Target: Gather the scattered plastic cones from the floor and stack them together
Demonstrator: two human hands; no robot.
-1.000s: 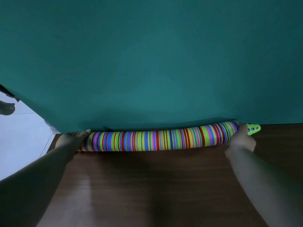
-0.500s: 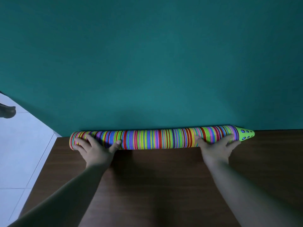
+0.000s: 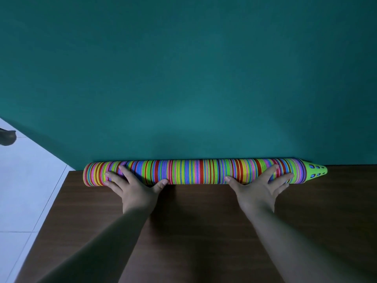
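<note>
A long stack of many-coloured plastic cones (image 3: 195,171) lies on its side along the far edge of a dark wooden surface (image 3: 193,231), against a teal wall. Its green tip with holes (image 3: 315,171) points right. My left hand (image 3: 134,188) rests flat on the stack's left part, fingers spread over it. My right hand (image 3: 261,186) lies flat on the right part, fingers spread toward the tip. Neither hand wraps around the stack.
The teal wall (image 3: 183,78) fills the upper view right behind the stack. White floor tiles (image 3: 26,190) lie to the left of the wooden surface. A dark shoe (image 3: 7,137) shows at the far left edge.
My hands left the two ends of the stack and moved inward onto its top with spread fingers. The bowed stack now lies straight against the wall.
</note>
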